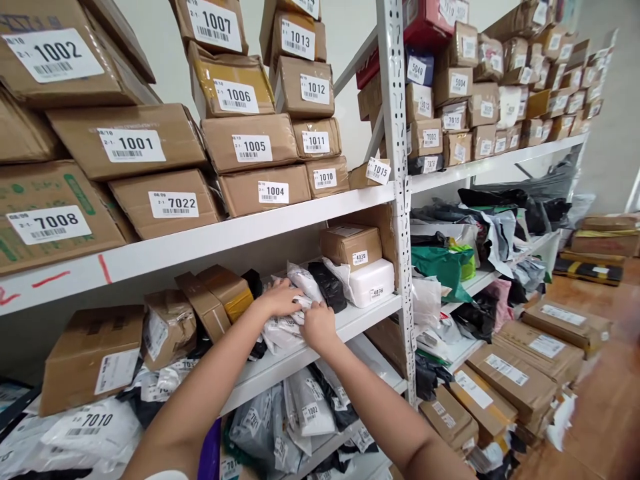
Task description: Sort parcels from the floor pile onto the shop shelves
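I see white bags [281, 339] at frame centre, left hand [277, 299] and right hand [320, 328] on them; fingers [317, 309] curled, can't tell if pinching. Slick-looking, they could slip if tugged, knocking the black bag [328, 285] beside them.

Upper shelf [280, 222], brown cartons [150, 120], white labels [135, 145]: 1001, 1002, 1004–1007, 1010–1013, 1015, 7008, 7022; the last two dated 08/09. Shelf below [374, 311]: small carton [345, 245], 4039; white box [367, 280], 4038; white bag [113, 437], 7010. Beneath: grey bag [309, 400], 1002. Right-hand rack [500, 160]: blue box [419, 69], 5040; stacked cartons [457, 87], 5004, 7002.
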`<move>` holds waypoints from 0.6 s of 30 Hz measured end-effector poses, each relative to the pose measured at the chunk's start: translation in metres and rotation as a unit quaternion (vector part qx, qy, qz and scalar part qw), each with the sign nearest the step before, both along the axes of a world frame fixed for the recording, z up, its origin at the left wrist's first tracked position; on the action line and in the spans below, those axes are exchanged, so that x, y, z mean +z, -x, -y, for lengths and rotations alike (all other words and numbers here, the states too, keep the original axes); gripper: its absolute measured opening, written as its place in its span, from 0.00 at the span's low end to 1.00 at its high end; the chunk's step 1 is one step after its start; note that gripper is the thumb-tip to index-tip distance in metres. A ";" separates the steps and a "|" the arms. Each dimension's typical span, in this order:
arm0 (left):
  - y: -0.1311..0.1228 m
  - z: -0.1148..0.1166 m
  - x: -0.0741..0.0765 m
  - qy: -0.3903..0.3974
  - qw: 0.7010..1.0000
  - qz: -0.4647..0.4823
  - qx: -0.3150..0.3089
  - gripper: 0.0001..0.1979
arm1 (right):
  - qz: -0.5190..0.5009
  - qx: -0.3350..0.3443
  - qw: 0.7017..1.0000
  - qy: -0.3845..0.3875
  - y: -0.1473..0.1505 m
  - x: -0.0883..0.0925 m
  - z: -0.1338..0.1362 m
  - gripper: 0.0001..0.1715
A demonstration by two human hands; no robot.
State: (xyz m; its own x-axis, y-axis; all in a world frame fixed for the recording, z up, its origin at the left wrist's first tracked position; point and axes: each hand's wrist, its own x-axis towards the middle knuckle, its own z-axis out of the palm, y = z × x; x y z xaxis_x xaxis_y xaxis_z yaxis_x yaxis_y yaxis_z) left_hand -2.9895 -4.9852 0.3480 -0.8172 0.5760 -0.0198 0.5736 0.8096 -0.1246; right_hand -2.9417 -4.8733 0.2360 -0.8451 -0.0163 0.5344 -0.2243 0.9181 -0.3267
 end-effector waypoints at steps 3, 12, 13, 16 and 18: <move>-0.003 0.000 -0.004 -0.015 1.000 -0.001 0.024 0.22 | -0.017 0.045 0.999 -0.002 -0.005 -0.008 -0.006 0.14; 0.008 0.000 -0.015 -0.040 0.999 0.000 0.023 0.19 | -0.078 0.088 0.993 -0.022 0.001 -0.040 0.005 0.35; 0.006 0.000 -0.015 -0.046 0.998 -0.021 0.038 0.20 | -0.066 0.072 0.995 -0.025 0.002 -0.040 0.007 0.34; 0.004 -0.007 -0.008 -0.071 0.990 -0.101 0.071 0.31 | -0.046 0.052 0.997 -0.035 0.000 -0.039 0.010 0.30; 0.009 -0.016 0.000 -0.073 0.988 -0.114 0.073 0.38 | -0.051 0.053 0.997 -0.032 -0.002 -0.037 0.009 0.32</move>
State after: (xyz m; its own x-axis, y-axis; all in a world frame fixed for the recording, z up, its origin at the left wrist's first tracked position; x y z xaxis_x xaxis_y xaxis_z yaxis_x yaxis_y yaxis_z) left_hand -2.9982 -4.9695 0.3477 -0.8656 0.4348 0.2484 0.4198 0.9005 -0.1131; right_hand -2.9397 -4.8823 0.1986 -0.7778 -0.1389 0.6130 -0.3504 0.9055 -0.2394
